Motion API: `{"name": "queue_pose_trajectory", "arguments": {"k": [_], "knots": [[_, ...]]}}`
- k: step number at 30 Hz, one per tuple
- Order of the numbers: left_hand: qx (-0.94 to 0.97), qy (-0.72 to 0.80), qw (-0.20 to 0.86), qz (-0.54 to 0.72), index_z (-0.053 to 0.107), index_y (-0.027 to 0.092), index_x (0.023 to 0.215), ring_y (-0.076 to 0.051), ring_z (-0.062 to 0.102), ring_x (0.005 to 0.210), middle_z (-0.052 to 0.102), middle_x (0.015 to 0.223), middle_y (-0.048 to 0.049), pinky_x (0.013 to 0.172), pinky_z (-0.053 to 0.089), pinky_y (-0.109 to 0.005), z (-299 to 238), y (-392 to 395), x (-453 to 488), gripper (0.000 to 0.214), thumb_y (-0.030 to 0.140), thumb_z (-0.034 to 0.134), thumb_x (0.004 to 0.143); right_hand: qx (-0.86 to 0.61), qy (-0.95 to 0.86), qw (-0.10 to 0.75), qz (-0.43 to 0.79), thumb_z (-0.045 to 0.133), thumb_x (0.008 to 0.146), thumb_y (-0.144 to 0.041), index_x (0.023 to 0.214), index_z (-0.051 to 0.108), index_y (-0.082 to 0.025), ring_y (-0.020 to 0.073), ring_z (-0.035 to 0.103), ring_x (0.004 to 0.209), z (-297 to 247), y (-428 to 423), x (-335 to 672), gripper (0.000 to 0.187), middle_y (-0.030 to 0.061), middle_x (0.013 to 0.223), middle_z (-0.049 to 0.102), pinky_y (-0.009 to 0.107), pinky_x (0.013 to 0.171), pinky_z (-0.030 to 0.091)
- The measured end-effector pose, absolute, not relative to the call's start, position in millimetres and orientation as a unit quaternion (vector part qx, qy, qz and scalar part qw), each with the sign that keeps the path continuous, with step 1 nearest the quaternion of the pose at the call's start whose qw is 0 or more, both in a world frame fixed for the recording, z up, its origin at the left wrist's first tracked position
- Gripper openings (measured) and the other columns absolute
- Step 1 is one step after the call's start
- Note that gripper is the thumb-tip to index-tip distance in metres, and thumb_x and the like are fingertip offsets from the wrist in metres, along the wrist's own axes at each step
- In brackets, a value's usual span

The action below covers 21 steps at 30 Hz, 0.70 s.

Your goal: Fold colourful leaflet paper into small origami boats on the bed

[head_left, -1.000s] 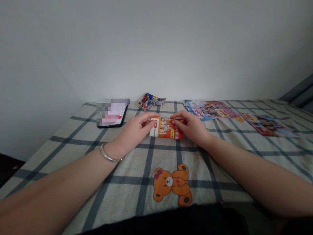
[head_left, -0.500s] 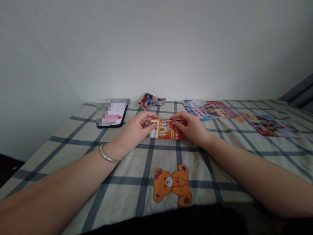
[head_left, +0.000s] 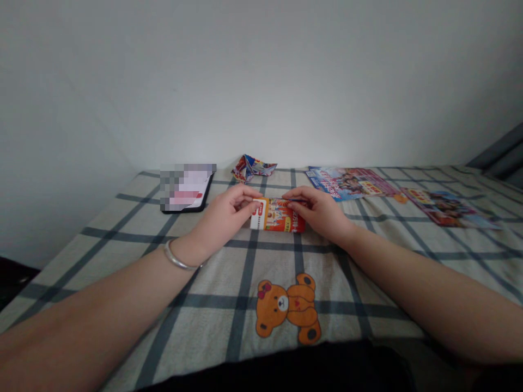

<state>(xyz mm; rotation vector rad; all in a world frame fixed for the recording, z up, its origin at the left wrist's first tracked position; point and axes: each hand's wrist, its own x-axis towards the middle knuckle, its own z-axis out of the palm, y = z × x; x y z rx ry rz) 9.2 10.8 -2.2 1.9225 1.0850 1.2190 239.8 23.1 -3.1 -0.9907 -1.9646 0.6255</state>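
Observation:
A small folded red and white printed paper (head_left: 277, 215) lies on the checked bedsheet (head_left: 122, 239) between both hands. My left hand (head_left: 226, 218), with a silver bangle (head_left: 176, 257) on its wrist, pinches the paper's left end with thumb and fingers. On the other end, my right hand (head_left: 321, 212) has its fingers closed along the top right edge. The paper's far edge is partly hidden by the fingers.
A black phone (head_left: 188, 188) lies at the back left. A crumpled folded paper piece (head_left: 252, 166) sits by the wall. Two colourful leaflets (head_left: 351, 182) (head_left: 447, 208) lie to the right. An orange bear print (head_left: 288, 307) marks the sheet near me.
Both hands have kept their grip on the folded paper, whose top edge has been pressed slightly lower; the fingers have shifted a little.

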Motion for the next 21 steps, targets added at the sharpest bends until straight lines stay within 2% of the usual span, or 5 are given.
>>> {"name": "queue_pose_trajectory", "arguments": {"k": [6, 11, 13, 17, 21], "knots": [[0.686, 0.421, 0.313, 0.504, 0.062, 0.017, 0.098, -0.015, 0.068, 0.081, 0.071, 0.091, -0.0031, 0.073, 0.056, -0.03, 0.0, 11.3, 9.2, 0.015, 0.023, 0.062, 0.085, -0.392, -0.751, 0.422, 0.323, 0.064, 0.085, -0.033, 0.102, 0.064, -0.024, 0.0166, 0.071, 0.085, -4.6, 22.9, 239.4, 0.02, 0.0034, 0.097, 0.074, 0.033, 0.076, 0.058], [0.683, 0.426, 0.307, 0.508, 0.062, 0.017, 0.099, -0.016, 0.068, 0.083, 0.071, 0.092, -0.003, 0.077, 0.057, -0.031, 1.5, 11.0, 8.8, 0.014, 0.022, 0.061, 0.086, -0.425, -0.748, 0.425, 0.28, 0.065, 0.084, -0.035, 0.102, 0.065, -0.023, 0.0142, 0.066, 0.067, -6.5, 25.6, 240.5, 0.022, 0.0, 0.076, 0.07, 0.03, 0.062, 0.055], [0.688, 0.423, 0.308, 0.504, 0.062, 0.018, 0.1, -0.015, 0.068, 0.084, 0.071, 0.093, -0.003, 0.078, 0.057, -0.031, 1.1, 11.1, 8.7, 0.014, 0.022, 0.06, 0.087, -0.428, -0.744, 0.431, 0.279, 0.065, 0.083, -0.035, 0.1, 0.066, -0.023, 0.0144, 0.066, 0.068, -7.5, 27.0, 240.6, 0.021, 0.0003, 0.077, 0.07, 0.03, 0.064, 0.055], [0.687, 0.43, 0.304, 0.5, 0.062, 0.018, 0.098, -0.016, 0.068, 0.084, 0.071, 0.093, -0.0028, 0.079, 0.058, -0.032, 0.2, 11.7, 8.7, 0.013, 0.021, 0.059, 0.087, -0.417, -0.727, 0.444, 0.318, 0.065, 0.082, -0.033, 0.096, 0.067, -0.022, 0.0162, 0.07, 0.082, -9.3, 28.7, 240.1, 0.018, 0.0033, 0.091, 0.074, 0.033, 0.075, 0.058], [0.684, 0.43, 0.311, 0.501, 0.062, 0.017, 0.097, -0.016, 0.068, 0.084, 0.071, 0.091, -0.0028, 0.079, 0.058, -0.032, 0.1, 12.1, 8.8, 0.013, 0.023, 0.061, 0.086, -0.419, -0.715, 0.452, 0.328, 0.066, 0.081, -0.032, 0.092, 0.066, -0.022, 0.0166, 0.071, 0.084, -9.9, 29.6, 239.5, 0.015, 0.0037, 0.092, 0.075, 0.035, 0.077, 0.059]]}}
